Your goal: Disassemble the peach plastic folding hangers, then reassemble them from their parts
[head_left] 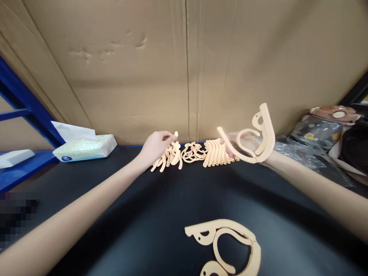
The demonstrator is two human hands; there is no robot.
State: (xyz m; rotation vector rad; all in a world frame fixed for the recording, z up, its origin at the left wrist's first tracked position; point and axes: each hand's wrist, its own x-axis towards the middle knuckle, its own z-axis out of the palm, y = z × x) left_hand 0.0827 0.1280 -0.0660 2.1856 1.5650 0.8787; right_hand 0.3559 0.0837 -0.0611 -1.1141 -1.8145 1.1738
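My left hand (158, 147) is closed in a pinch on a beige plastic hanger arm (176, 151), at the pile of loose, curved hanger arms (162, 161) on the left. My right hand (244, 142) is slightly blurred, its fingers at a neat row of similar arms (215, 153). A partly assembled folding hanger (267, 134) with a curled hook is in that hand, raised in front of the wrist and hiding part of the palm. Between the hands lies a small heap of curled hooks (194, 152).
Nearest me, a joined folding hanger (254, 255) lies on the black table (161, 214), cut off by the frame. A tissue pack (86, 147) stands left. At right are clear plastic wrap (304, 157) and a bottle (319, 126). A cardboard wall (138, 88) closes the back.
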